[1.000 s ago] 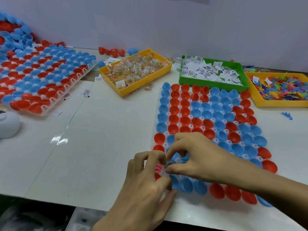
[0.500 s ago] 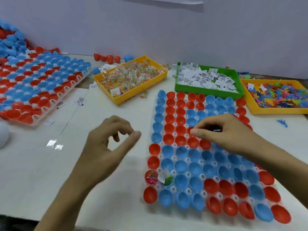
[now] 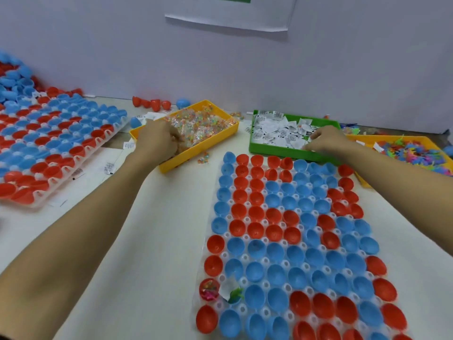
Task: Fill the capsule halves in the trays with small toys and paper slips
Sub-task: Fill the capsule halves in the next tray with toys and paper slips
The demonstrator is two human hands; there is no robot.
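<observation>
Fingers of the left hand (image 3: 157, 139) curled down among the clear toy packets (image 3: 203, 126), seemingly pinching at one, though a packet actually caught cannot be told. Fingers of the right hand (image 3: 326, 141) drawn together at the tips over the paper slips (image 3: 279, 132), pinching at a slip near the front wall; whether one is held cannot be told either. Around the left hand, a yellow bin (image 3: 215, 141) set at an angle; around the right, a green bin (image 3: 272, 148); just right of that, a second yellow bin (image 3: 402, 139) of bright plastic figures (image 3: 407, 150). Nearer than the bins, flat on the bench (image 3: 152, 241), the clear tray (image 3: 245, 282) of red and blue capsule halves (image 3: 277, 251), open side up. Only two filled, at the near left: a red half (image 3: 209, 288) with a packet and a pink toy, and beside it a blue half (image 3: 231, 294) with a slip and a green figure. All others visibly bare. At far left, another tray (image 3: 49, 153) of halves, with a few loose halves (image 3: 152, 104) by the wall. Step in hand, by the look of it: picking stock, one packet and one slip at once, very early in the tray. Next move calls for lifting single pieces cleanly, no clump of slips, then carrying both back to a bare half next to the filled pair and dropping each squarely inside without knocking the light halves askew.
</observation>
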